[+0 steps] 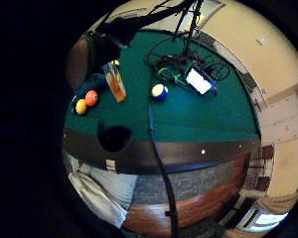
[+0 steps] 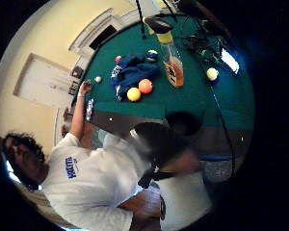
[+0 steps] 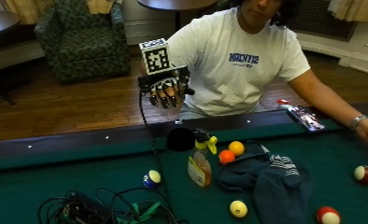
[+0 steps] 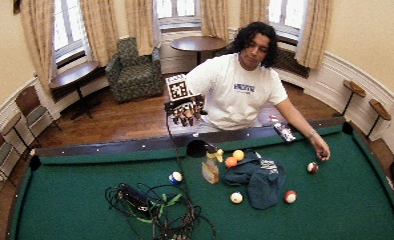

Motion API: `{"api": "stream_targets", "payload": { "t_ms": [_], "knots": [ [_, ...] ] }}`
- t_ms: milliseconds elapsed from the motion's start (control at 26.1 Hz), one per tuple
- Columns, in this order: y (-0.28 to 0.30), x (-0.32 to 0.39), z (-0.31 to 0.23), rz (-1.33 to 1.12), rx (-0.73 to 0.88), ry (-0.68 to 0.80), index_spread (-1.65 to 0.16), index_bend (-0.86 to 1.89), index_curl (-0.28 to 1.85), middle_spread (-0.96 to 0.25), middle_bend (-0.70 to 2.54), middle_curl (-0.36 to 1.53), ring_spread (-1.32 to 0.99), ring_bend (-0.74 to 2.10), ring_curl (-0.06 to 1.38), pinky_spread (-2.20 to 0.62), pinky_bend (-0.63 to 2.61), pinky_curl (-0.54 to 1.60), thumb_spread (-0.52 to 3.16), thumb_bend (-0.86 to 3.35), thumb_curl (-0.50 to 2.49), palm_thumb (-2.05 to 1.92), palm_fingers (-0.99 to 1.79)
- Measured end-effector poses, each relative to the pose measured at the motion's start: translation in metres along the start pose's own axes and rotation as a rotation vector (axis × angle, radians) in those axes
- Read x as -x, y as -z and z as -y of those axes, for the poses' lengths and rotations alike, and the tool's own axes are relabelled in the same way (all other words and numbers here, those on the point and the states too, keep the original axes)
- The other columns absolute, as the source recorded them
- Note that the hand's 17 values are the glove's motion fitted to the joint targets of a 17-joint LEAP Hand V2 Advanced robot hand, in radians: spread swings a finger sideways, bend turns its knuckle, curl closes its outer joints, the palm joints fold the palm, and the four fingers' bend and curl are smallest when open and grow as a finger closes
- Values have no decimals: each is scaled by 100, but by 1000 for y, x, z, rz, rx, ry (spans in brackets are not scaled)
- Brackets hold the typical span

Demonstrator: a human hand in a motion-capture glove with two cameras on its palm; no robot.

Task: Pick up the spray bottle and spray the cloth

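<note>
One spray bottle (image 3: 200,163) stands upright on the green bench (image 3: 60,182), just past the dark pocket (image 3: 180,139) in the near rail. It holds amber liquid and has a yellow and black spray head. One dark blue cloth (image 3: 265,179) lies crumpled right beside the bottle, on the side toward the person's bare arm. Seven balls sit on the felt: an orange ball (image 3: 236,148) and a red ball (image 3: 226,157) between the bottle and the cloth, a blue and white ball (image 3: 152,178) on the bottle's other side, a pale yellow ball (image 3: 238,208) farther out from the rail than the bottle, two red and white balls (image 3: 365,174) beyond the cloth, and one more small ball beside the cloth, seen in the thumb side palm view. One tangle of black cables (image 3: 103,210) lies well apart from the bottle. The gloved right hand (image 3: 166,91) hangs in the air above the rail, well apart from the bottle, fingers pointing down, relaxed and holding nothing. The bare hand (image 4: 321,151) rests on the felt beyond the cloth. Around the bench are a wooden floor, a patterned armchair (image 3: 84,39), small round tables and curtained windows.
</note>
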State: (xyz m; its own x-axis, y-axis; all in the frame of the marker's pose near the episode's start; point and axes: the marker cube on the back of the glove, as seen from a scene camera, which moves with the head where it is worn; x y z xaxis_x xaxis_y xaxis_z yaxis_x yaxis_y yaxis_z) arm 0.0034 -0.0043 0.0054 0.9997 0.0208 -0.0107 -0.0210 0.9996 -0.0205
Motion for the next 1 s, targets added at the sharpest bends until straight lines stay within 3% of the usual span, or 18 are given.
{"api": "stream_targets", "payload": {
  "t_ms": [690, 997],
  "knots": [
    [-66, -13, 17, -3, 114, -46, -38, 13, 19, -8, 20, 28, -7, 44, 28, 23, 43, 30, 100, 0, 24, 44, 47],
    [-84, -13, 37, 130, 109, -75, -39, 12, 20, -8, 19, 29, -7, 46, 30, 23, 43, 31, 101, -2, 26, 44, 47]
  ]
}}
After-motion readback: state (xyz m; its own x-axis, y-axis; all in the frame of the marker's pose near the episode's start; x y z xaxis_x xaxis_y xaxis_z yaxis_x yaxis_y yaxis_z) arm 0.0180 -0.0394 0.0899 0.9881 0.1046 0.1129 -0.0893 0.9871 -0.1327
